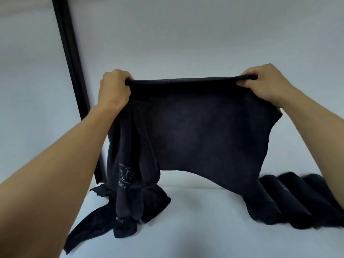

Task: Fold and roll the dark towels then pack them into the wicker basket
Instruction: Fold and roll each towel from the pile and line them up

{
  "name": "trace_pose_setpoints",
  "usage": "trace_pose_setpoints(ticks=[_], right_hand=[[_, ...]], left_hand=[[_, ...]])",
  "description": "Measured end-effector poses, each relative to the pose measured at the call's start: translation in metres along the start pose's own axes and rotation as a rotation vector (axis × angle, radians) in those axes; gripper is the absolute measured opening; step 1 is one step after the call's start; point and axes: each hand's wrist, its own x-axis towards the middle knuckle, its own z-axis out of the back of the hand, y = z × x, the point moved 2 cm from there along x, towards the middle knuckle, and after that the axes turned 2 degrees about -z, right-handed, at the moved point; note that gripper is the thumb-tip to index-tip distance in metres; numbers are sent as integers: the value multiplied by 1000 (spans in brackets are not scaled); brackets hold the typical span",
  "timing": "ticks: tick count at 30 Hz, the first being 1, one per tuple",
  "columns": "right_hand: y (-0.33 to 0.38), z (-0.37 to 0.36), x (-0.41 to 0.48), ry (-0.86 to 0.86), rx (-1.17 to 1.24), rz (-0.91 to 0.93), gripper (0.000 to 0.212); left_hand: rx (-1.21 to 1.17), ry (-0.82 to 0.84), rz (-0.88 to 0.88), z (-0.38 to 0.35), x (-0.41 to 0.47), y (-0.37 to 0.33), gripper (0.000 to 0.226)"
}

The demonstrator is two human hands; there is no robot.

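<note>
A dark towel [201, 127] hangs in the air, stretched flat between my hands above the white table [195, 229]. My left hand [113, 88] grips its upper left corner, and my right hand [268, 84] pinches its upper right corner. Under my left hand a bunched fold with a pale printed logo droops down. Below it a heap of loose dark towels [119, 211] lies on the table. At the right, three rolled dark towels [297, 202] lie side by side. No wicker basket is in view.
A black upright post [72, 67] stands at the back left, next to the table's edge. Pale walls close off the back and the left side.
</note>
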Motion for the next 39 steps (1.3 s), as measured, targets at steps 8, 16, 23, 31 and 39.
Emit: trace_pose_setpoints(ticks=[8,16,23,31,39], right_hand=[[-40,44,-11,-146,-236,-138,14],[15,3,-9,93,-102,-35,10],[11,-12,-31,-74,581,-205,42],[-40,-84,-87,129,243,-279,18],[-55,-65,-87,-83,-300,29,55]], left_hand=[[81,145,110,-37,-17,26,20],[-445,754,-123,-72,-33,-137,77],[-663,336,-178,-90,-23,-205,28],[-672,200,7,-89,3,-187,19],[-871,193,436,-95,9,-128,17]])
